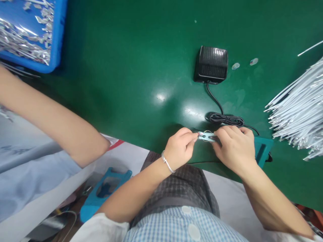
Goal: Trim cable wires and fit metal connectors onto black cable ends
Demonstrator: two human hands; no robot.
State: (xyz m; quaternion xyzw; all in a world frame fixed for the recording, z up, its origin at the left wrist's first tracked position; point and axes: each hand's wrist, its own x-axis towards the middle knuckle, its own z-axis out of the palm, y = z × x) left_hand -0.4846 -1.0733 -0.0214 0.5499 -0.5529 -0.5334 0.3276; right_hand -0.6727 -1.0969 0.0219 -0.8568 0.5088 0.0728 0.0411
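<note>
Above the table's near edge, a small light-blue clip (206, 135), shaped like a clothes peg, spans the gap between my hands. Its narrow jaw end sits at the pinched fingertips of my left hand (179, 148), where a tiny reddish spot shows. My right hand (233, 148) is closed on the clip's two spread legs. A thin pale loop curves around the clip's middle. Whether my left fingers also pinch something smaller is hidden. Partly under my right hand and beyond it lies a teal fixture (263, 149).
A black foot pedal (212, 64) with a coiled black cable (225, 119) lies ahead. Two small clear pieces (253, 62) are beside it. White cable strips (300, 107) pile up at right. A blue tray (56, 40) of metallic pieces stands upper left, near another person's arm (50, 114).
</note>
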